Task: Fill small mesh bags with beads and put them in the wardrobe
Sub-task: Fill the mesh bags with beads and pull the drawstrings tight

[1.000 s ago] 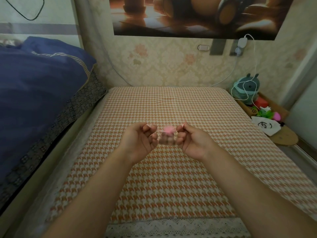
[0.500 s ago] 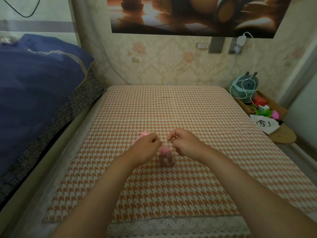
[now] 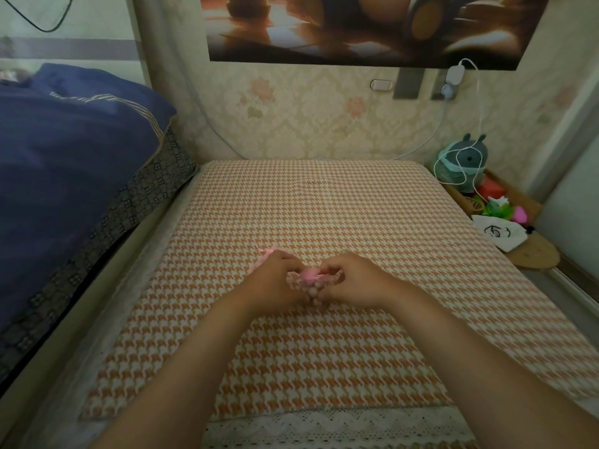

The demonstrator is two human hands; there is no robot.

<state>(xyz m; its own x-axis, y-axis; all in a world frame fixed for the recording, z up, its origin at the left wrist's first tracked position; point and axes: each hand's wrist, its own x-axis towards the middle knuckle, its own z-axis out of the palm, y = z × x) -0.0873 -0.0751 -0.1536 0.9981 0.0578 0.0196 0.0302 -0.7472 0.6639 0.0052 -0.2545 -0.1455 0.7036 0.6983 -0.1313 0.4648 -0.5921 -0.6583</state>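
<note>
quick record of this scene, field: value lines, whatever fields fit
surface: houndstooth cloth
bag: small, mesh, pink at the top, seems to rest on the cloth
beads: pale, inside the bag
left hand: pinches the bag's left side
right hand: pinches the bag's right side
pink piece: behind the left hand, too hidden to identify
left of cloth: blue bedding
right of cloth: plush toy wrapped in a white cable
wardrobe: not in view
</note>
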